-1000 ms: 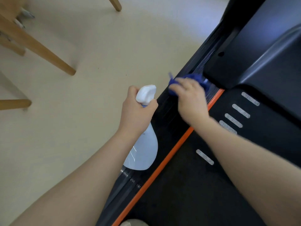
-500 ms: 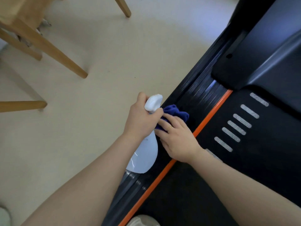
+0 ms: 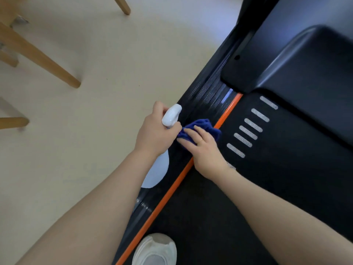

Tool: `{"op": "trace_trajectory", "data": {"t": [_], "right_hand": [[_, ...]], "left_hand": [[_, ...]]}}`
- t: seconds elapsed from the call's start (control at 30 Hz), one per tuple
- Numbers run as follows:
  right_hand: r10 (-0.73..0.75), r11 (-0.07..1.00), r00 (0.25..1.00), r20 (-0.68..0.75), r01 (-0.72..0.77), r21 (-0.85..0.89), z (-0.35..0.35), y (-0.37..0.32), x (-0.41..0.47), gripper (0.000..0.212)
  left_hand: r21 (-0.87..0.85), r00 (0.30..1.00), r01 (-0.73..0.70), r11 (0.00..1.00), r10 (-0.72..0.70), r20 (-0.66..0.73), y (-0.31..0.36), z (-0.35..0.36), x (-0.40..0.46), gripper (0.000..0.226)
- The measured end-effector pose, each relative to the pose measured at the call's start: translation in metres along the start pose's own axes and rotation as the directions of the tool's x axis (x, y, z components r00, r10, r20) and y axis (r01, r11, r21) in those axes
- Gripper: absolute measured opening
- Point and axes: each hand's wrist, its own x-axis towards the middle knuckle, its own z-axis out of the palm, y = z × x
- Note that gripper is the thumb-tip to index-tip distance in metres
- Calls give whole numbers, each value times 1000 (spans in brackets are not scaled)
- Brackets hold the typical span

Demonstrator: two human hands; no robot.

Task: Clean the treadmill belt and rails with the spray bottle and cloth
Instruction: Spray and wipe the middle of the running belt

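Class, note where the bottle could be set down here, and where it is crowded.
Free: floor between the wooden legs and the rail; belt between the stripes and the shoe. Crowded: mid-rail, where left hand, bottle, cloth and right hand meet.

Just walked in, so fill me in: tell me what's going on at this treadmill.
A person is cleaning it. The left hand grips a white spray bottle by the side rail; the right hand presses a blue cloth onto that rail, beside the orange strip. A white shoe stands at the belt's edge.
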Motion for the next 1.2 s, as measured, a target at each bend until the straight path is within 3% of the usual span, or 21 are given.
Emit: {"op": "trace_trajectory", "data": {"t": [0.1,0.17,0.2,0.27,0.37,0.43,0.47,0.53,0.6,0.67,0.73,0.77,0.87,1.0,1.1,1.2], "right_hand": [[-223,975,967,122,223,12,2,-16,-24,52],[-306,951,934,185,309,11,-5,-2,-22,61],[-274,960,945,178,281,-13,-8,5,-19,67],[-73,995,993,93,79,-63,-11,12,-12,71],[249,964,967,-51,-253,-79,-10,-10,1,53],[286,954,958,-23,-287,-88,-4,-37,5,46],[207,975,978,-13,-208,-78,1,-51,5,47],[-86,995,996,8,86,-53,15,-75,-5,46],[-186,981,981,49,188,-42,19,-81,-15,47],[71,997,997,16,-71,-17,13,-74,-19,46],[390,921,921,8,-390,-5,2,-63,-26,46],[459,888,886,67,-460,-2,-5,-57,-31,50],[441,861,858,263,-488,146,-35,-38,-49,55],[659,628,720,218,-686,368,-90,-17,-83,55],[757,493,599,261,-786,374,-114,-3,-120,56],[764,474,560,320,-824,311,-126,13,-155,39]], "left_hand": [[-3,999,6,1000,-6,-37,-2,-1,-6,25],[-10,999,17,1000,-17,-45,-7,-6,-10,30],[-15,999,20,1000,-21,-39,-9,-8,-13,32],[-22,999,32,999,-32,-7,-14,-15,-19,32],[-56,999,41,998,-38,38,-22,-24,-30,30],[-96,999,28,995,-24,38,-25,-27,-36,28],[-114,999,18,993,-15,28,-26,-29,-37,27],[-136,1000,9,991,-8,7,-30,-32,-38,22],[-142,1000,17,990,-16,8,-35,-37,-38,21],[-139,999,25,990,-20,34,-41,-41,-39,20],[-120,995,41,992,-30,94,-46,-41,-41,22],[-102,989,43,994,-28,143,-47,-40,-41,22],[-8,940,-19,1000,20,341,-45,-28,-45,19],[110,832,-155,982,69,550,-31,-6,-58,21],[102,775,-223,969,113,622,-17,9,-70,21],[120,729,-286,951,135,671,-7,25,-86,22]]}}
